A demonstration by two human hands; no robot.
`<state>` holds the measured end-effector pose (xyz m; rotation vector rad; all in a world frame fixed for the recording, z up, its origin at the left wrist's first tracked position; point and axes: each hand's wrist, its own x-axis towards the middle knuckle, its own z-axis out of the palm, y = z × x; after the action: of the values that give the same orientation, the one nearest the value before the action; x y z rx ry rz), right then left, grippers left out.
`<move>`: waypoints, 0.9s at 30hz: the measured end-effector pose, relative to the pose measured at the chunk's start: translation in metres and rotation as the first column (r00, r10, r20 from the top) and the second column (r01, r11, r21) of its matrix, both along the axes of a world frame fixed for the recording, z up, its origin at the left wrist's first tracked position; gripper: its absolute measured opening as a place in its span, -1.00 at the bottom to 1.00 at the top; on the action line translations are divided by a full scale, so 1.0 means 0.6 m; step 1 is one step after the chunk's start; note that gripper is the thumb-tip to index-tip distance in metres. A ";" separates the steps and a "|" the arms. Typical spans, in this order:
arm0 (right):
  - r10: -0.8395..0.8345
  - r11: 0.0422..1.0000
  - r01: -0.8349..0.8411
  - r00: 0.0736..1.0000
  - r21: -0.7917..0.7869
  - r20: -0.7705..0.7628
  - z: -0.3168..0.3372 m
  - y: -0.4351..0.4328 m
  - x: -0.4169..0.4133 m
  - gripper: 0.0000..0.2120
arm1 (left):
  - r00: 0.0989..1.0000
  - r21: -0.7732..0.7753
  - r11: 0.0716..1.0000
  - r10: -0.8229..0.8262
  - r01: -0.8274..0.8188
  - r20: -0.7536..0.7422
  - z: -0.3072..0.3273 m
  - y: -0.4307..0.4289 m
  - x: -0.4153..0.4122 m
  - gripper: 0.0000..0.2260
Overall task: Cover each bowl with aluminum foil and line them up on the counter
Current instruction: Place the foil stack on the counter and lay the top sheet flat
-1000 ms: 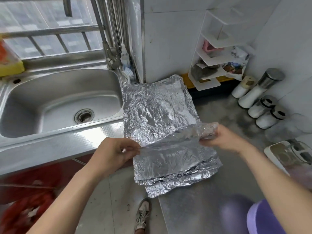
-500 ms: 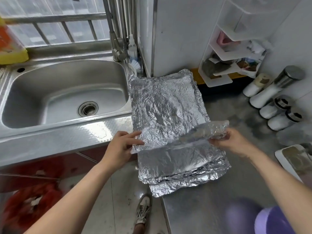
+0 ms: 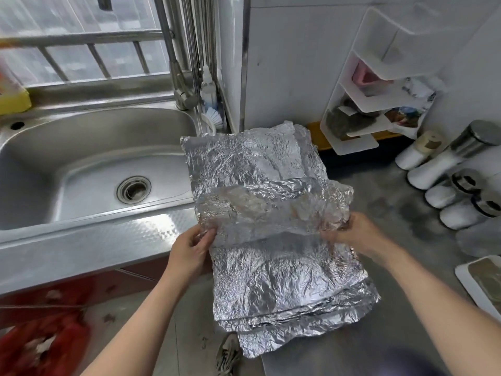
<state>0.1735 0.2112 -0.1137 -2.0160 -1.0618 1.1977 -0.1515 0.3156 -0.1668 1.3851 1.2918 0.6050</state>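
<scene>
Grey kitchen counter [image 3: 393, 213] beside steel sink [image 3: 81, 169], both forearms reaching forward, left hand [image 3: 189, 251] and right hand [image 3: 355, 234] with fingers pinching opposite edges of top foil sheet [image 3: 271, 210], held curled between them, foil stack [image 3: 284, 280] on the counter beneath the fingers.

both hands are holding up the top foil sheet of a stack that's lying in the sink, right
Not in the sink: the head view shows the stack on the counter, to the sink's right. The left hand and right hand do pinch the top sheet.
</scene>
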 end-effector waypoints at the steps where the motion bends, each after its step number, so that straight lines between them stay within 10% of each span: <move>1: 0.012 1.000 -0.012 1.000 -0.007 0.000 0.001 0.002 0.003 -0.61 | 0.999 -0.009 1.000 0.014 -0.014 0.032 0.005 -0.001 0.002 -0.90; 8: -0.136 0.980 0.126 0.990 0.155 0.050 0.023 -0.013 0.016 -0.80 | 0.995 0.045 0.997 0.058 -0.061 0.076 0.027 -0.005 -0.002 -0.93; 18: -0.151 0.981 0.182 0.929 -0.062 0.338 -0.045 -0.040 -0.037 -0.78 | 0.945 0.026 0.991 0.136 -0.134 -0.299 -0.033 -0.035 0.013 -0.69; 27: 0.038 0.989 0.081 0.678 -0.126 0.734 -0.058 -0.025 -0.066 -0.76 | 0.916 0.058 0.989 0.149 -0.137 -0.372 -0.033 -0.042 0.023 -0.67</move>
<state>0.1338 0.1963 -0.1487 -2.7193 -1.3186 0.4040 -0.1380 0.2904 -0.1863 1.4881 1.7086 0.4709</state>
